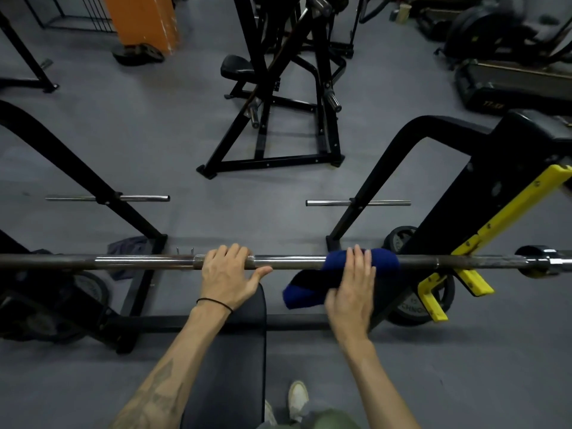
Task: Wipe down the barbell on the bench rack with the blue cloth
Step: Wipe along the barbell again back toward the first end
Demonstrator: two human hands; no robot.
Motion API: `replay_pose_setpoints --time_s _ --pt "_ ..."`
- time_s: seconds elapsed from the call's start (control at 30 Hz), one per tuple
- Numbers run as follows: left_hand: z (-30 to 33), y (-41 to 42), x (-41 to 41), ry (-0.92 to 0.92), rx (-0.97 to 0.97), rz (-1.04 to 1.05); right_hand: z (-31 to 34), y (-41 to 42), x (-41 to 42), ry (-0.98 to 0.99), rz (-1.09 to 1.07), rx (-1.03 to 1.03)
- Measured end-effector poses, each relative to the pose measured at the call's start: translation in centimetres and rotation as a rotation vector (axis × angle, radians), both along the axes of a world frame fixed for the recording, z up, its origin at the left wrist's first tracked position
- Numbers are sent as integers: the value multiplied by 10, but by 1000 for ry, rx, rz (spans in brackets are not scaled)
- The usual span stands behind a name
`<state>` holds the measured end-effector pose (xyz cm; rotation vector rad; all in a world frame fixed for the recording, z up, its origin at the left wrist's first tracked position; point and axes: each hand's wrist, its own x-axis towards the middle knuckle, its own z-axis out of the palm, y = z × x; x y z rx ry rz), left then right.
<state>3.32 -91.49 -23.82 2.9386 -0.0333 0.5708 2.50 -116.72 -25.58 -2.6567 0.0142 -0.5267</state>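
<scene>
The barbell (148, 262) lies level across the view, held by the rack's yellow hook (473, 274) on the right. My left hand (227, 274) grips the bar near its middle, fingers curled over the top and thumb stretched along the underside. A blue cloth (383, 258) is draped over the bar to the right, one end hanging down toward me. My right hand (353, 286) lies on the cloth with fingers straight, pressing it against the bar. The bar's chrome sleeve (544, 261) shows at the far right.
The black bench pad (235, 351) runs toward me under the bar. Black rack uprights (102, 193) with chrome plate pegs (359, 202) stand on both sides. Weight plates (411, 308) lean at the lower right. Other gym machines (278, 88) stand beyond on the grey floor. My shoe (297, 397) is at the bottom.
</scene>
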Motion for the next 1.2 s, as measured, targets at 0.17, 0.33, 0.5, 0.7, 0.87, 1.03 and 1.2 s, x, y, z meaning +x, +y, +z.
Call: replay_pose_setpoints --time_s 0.17,0.33,0.5,0.7,0.87,1.03,1.2 --pt "-5 7 3 -64 22 -49 0 50 -10 -45 391 -226" --pt "-1 6 5 -109 -25 -62 6 -22 13 -13 391 -234" --pt "1 1 7 -141 -58 -33 6 10 8 13 136 -27" --pt "-4 4 3 -103 -49 -34 3 26 -8 -23 492 -215" --pt "-2 4 2 -119 -59 -43 2 -16 5 -16 190 -42" --pt "-3 2 3 -163 -70 -55 -3 50 -9 -7 279 -30" --pt "2 5 4 -106 -49 -58 -7 10 6 -49 509 -238"
